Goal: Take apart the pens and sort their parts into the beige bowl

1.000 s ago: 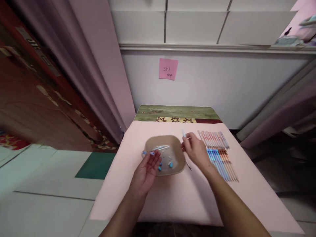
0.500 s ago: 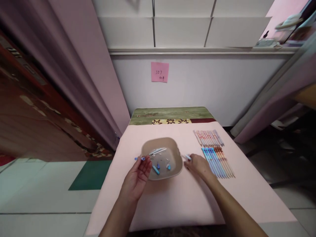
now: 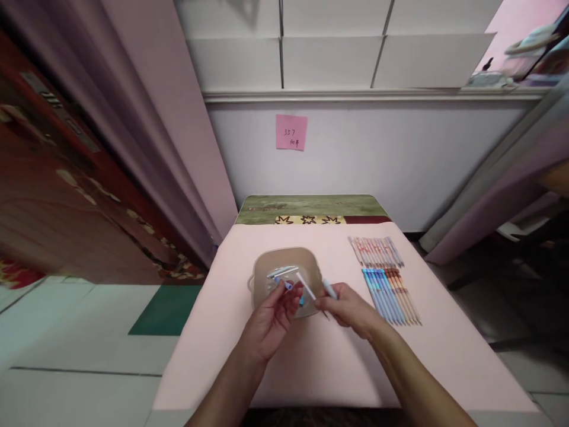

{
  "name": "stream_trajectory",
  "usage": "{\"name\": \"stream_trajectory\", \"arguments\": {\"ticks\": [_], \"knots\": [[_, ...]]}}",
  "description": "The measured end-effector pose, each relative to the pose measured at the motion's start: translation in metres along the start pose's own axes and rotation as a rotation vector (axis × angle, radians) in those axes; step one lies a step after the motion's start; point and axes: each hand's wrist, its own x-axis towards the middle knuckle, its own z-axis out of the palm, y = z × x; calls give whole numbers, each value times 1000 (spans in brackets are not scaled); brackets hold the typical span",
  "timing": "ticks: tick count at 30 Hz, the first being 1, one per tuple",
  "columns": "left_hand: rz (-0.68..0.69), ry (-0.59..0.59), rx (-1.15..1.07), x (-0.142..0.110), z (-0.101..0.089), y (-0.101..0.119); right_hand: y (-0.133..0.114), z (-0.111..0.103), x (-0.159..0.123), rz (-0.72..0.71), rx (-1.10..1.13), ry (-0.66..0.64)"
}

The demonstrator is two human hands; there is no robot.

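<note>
Fingers [image 3: 276, 292] of left hand [image 3: 272, 323] pinch a tube [image 3: 284, 285], right hand [image 3: 351, 308] a refill [image 3: 306, 286] and barrel [image 3: 329, 289]. Bowl [image 3: 284, 257] and pens [image 3: 386, 295] sit apart inside the counter's [image 3: 338, 367] edges. Note [image 3: 291, 133] reads "357".

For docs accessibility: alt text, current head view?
The left hand holds a small blue-purple tube over a beige rounded plastic basin; the right hand holds a slim white stick and a pale-blue tube by its rim. Two rows of slim multicoloured pens lie rightward on pink cloth.
</note>
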Motion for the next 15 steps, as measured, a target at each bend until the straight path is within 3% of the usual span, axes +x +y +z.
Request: {"name": "stream_trajectory", "arguments": {"ticks": [4, 6, 10, 15], "knots": [[40, -20, -30, -2, 4, 0, -2, 20, 9, -15, 8, -134], [90, -2, -60, -3, 4, 8, -2, 23, 10, -128, -14, -75], [235, 46, -112, -1, 2, 33, 1, 26, 3, -312, -108, 194], [280, 33, -135, 4, 6, 50, 11, 40, -2, -339, -190, 235]]}}
